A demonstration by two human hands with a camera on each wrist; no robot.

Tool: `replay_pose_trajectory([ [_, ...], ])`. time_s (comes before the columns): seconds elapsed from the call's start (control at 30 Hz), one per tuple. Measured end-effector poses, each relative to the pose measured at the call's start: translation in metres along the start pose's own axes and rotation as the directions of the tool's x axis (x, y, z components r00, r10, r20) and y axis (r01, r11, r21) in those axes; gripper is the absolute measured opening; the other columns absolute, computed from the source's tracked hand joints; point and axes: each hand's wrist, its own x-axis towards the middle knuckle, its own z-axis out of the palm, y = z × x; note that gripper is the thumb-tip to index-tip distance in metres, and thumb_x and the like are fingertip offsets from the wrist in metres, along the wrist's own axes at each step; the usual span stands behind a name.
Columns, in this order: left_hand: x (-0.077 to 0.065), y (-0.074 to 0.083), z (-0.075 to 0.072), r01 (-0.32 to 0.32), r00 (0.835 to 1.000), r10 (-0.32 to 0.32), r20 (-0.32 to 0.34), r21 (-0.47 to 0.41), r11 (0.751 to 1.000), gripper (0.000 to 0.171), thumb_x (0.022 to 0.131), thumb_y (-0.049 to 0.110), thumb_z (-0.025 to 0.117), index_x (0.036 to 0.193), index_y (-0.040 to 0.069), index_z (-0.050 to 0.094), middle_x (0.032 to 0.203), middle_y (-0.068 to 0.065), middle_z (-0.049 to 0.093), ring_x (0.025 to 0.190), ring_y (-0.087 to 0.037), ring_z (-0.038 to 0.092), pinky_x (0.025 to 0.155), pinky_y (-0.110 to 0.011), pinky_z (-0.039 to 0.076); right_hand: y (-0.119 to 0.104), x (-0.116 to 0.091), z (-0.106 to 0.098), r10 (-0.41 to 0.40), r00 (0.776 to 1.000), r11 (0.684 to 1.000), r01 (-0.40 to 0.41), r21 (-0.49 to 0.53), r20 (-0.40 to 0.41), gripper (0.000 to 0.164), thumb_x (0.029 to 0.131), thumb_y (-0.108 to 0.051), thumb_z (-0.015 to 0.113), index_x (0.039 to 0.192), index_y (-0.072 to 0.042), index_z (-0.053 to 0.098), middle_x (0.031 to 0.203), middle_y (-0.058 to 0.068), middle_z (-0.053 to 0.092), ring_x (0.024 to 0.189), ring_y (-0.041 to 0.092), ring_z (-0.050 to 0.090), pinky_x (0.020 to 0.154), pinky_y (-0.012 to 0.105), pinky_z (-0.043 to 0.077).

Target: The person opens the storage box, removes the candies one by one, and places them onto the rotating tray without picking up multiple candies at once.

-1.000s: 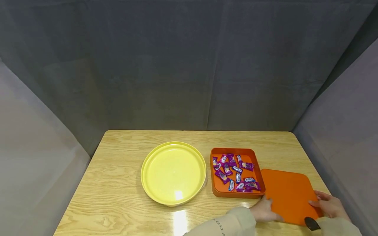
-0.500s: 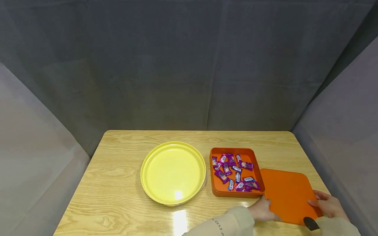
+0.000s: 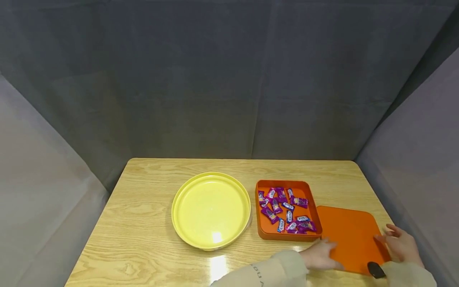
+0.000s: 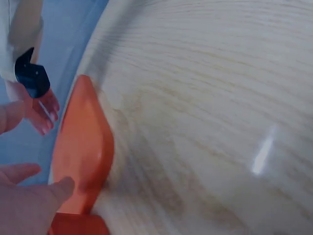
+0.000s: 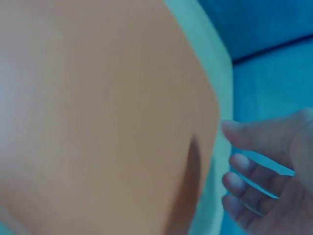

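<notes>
A flat orange lid (image 3: 353, 235) lies on the table at the right. Left of it, and close against it, stands a square orange box (image 3: 287, 236) holding several candies (image 3: 269, 215) in purple and blue-white wrappers. My left hand (image 3: 318, 255) is at the lid's near left side, thumb and fingers spread around its corner with nothing gripped. At the opposite side my right hand (image 3: 403, 247) hovers by the lid's edge. In the right wrist view, the fingers of the right hand (image 5: 279, 171) are loosely bent and apart from the lid (image 5: 107, 107).
Left of the box stands a round yellow lid or tray (image 3: 210, 211). The wooden table (image 3: 136, 223) has a grey curtain (image 3: 193, 87) behind it and pale side panels (image 3: 423, 131). A small black camera (image 3: 375, 270) sits on the right wrist.
My right hand has let go of the lid's right edge and lifted slightly away. The left hand's fingers have loosened from its left side. Lid and box stay in place.
</notes>
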Motion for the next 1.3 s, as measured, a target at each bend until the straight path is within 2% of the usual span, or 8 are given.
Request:
replay_pose_trajectory([
  [0.2,-0.007,0.005,-0.015,-0.179,0.981,0.185,-0.059,0.095,0.979,0.051,0.087,0.033,0.059,0.135,0.024,0.044,0.135,0.013,0.042,0.122,-0.002,0.039,0.098,-0.019,0.032,-0.033,-0.01,-0.001,-0.118,0.986,0.993,0.118,-0.004,-0.121,0.081,0.086,-0.038,0.056,0.141,0.006,0.017,0.132,0.037,0.029,0.114,0.051,0.037,0.085,0.058,0.039],
  [0.37,-0.017,0.007,-0.035,-0.319,0.919,0.341,-0.197,0.134,0.938,0.036,0.088,0.022,0.055,0.124,0.018,0.056,0.125,0.012,0.052,0.114,0.001,0.046,0.09,-0.008,0.034,-0.058,-0.021,0.01,-0.19,0.957,0.98,0.197,0.011,-0.219,0.072,0.088,-0.036,0.054,0.142,0.001,0.025,0.129,0.031,0.039,0.106,0.04,0.048,0.076,0.043,0.048],
  [0.47,-0.021,0.007,-0.048,-0.368,0.864,0.414,-0.285,0.202,0.908,0.032,0.087,0.02,0.055,0.119,0.016,0.059,0.12,0.01,0.056,0.109,0.002,0.049,0.089,-0.004,0.032,-0.071,-0.031,0.018,-0.264,0.93,0.963,0.267,-0.026,-0.255,0.066,0.089,-0.033,0.054,0.139,0.003,0.031,0.123,0.029,0.045,0.079,0.004,0.056,0.062,0.02,0.047],
  [0.57,-0.024,0.006,-0.062,-0.358,0.842,0.417,-0.342,0.224,0.906,0.031,0.086,0.021,0.056,0.117,0.017,0.06,0.119,0.01,0.056,0.108,0.001,0.049,0.088,-0.005,0.033,-0.083,-0.041,0.026,-0.316,0.916,0.947,0.322,-0.017,-0.249,0.06,0.09,-0.028,0.054,0.136,0.006,0.035,0.122,0.03,0.046,0.067,-0.017,0.04,0.055,0.008,0.037],
  [0.73,-0.025,-0.001,-0.084,-0.343,0.827,0.401,-0.394,0.212,0.915,0.032,0.087,0.019,0.055,0.119,0.017,0.059,0.123,0.008,0.054,0.114,-0.002,0.047,0.092,-0.009,0.035,-0.103,-0.053,0.044,-0.348,0.908,0.936,0.351,-0.029,-0.236,0.055,0.091,-0.026,0.053,0.133,0.007,0.039,0.121,0.029,0.048,0.085,0.019,0.059,0.056,0.008,0.039],
  [0.87,-0.023,-0.012,-0.099,-0.332,0.802,0.405,-0.439,0.236,0.913,0.033,0.086,0.016,0.056,0.119,0.015,0.059,0.122,0.005,0.055,0.113,-0.005,0.049,0.095,-0.013,0.035,-0.117,-0.061,0.057,-0.372,0.906,0.928,0.371,-0.044,-0.2,0.053,0.091,-0.024,0.053,0.132,0.007,0.04,0.122,0.03,0.048,0.102,0.042,0.053,0.068,0.026,0.05],
  [0.97,-0.021,-0.023,-0.11,-0.295,0.818,0.369,-0.441,0.23,0.927,0.035,0.086,0.015,0.057,0.12,0.015,0.058,0.121,0.006,0.054,0.111,-0.005,0.05,0.092,-0.012,0.037,-0.124,-0.067,0.066,-0.383,0.909,0.924,0.38,-0.046,-0.164,0.052,0.091,-0.023,0.053,0.132,0.008,0.04,0.122,0.031,0.048,0.103,0.044,0.052,0.072,0.041,0.051],
  [1.3,-0.01,-0.058,-0.139,-0.101,0.939,0.174,-0.295,0.249,0.963,0.049,0.084,0.014,0.064,0.131,0.015,0.05,0.131,0.001,0.049,0.118,-0.011,0.047,0.093,-0.018,0.041,-0.13,-0.074,0.089,-0.423,0.903,0.905,0.416,-0.091,-0.078,0.044,0.089,-0.016,0.056,0.121,0.012,0.049,0.111,0.032,0.055,0.096,0.044,0.055,0.071,0.044,0.051],
])
